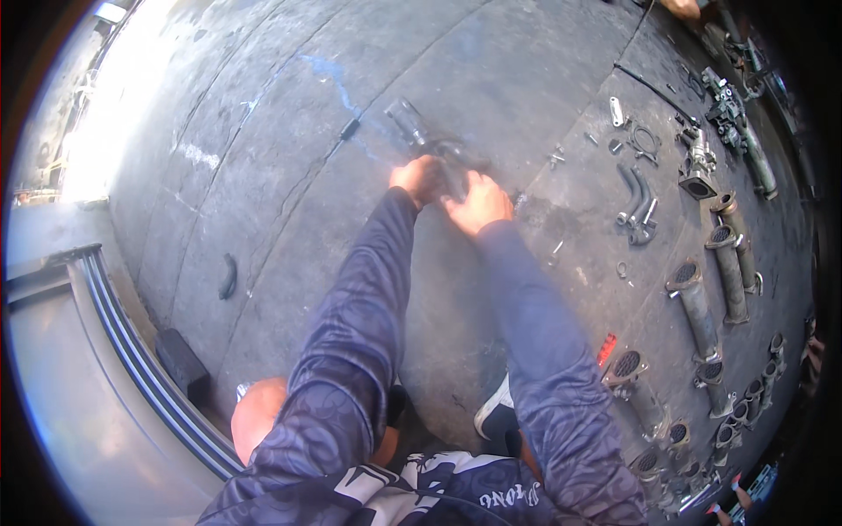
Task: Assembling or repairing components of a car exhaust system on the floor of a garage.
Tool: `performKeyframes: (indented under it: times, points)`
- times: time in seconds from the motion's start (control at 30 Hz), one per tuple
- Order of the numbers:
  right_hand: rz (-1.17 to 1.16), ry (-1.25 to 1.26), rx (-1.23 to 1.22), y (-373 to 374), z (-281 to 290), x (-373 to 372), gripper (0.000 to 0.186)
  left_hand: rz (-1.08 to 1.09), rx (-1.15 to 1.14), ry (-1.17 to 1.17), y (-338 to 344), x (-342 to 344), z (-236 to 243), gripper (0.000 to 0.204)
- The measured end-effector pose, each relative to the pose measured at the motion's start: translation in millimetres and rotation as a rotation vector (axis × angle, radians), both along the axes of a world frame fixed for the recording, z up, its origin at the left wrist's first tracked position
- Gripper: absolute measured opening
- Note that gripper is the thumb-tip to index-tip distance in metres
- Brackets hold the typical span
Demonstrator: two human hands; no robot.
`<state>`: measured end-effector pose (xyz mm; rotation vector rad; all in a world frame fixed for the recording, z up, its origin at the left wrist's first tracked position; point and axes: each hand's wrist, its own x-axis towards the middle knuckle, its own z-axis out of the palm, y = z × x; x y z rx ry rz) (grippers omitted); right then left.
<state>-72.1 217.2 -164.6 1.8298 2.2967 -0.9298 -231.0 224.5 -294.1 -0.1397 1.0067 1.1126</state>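
Observation:
Both my arms in dark patterned sleeves reach forward over a grey concrete floor. My left hand and my right hand are closed side by side on a dark grey metal part, a tube-like piece that lies on the floor and sticks out up and to the left of my fingers. The lower end of the part is hidden under my hands.
At the right lie several metal tubes with mesh ends, curved pipes, a flange gasket, bolts and engine parts. A dark block and a curved black strip lie at left by stacked metal rails. Another person's hand shows at the top.

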Motion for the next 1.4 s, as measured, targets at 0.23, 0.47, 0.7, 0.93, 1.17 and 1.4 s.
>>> performKeyframes:
  times: [0.23, 0.47, 0.7, 0.93, 1.17, 1.4]
  points:
    - [-0.038, 0.081, 0.287, -14.1, -18.0, 1.7, 0.048, 0.095, -0.011, 0.135, -5.2, 6.4, 65.7, 0.021]
    - [-0.025, 0.205, 0.378, -6.6, -5.7, -6.7, 0.049, 0.210, -0.218, 0.386, -34.1, 25.2, 66.1, 0.022]
    - [0.051, -0.190, 0.148, 8.3, 10.0, -13.9, 0.045, 0.279, -0.248, 0.299, -52.6, 58.6, 50.9, 0.018]
    - [0.057, -0.352, 0.225, -13.2, 1.1, -51.4, 0.037, 0.357, -0.282, 0.416, -53.4, 66.3, -11.5, 0.037]
    - [-0.098, -0.132, -0.034, 29.8, -13.7, -17.0, 0.042, 0.323, -0.272, 0.250, -39.8, 90.2, 12.9, 0.063]
    - [-0.589, 0.317, -0.676, 46.0, -1.7, -14.7, 0.027, 0.354, -0.176, 0.348, -37.1, 82.7, 17.0, 0.015]
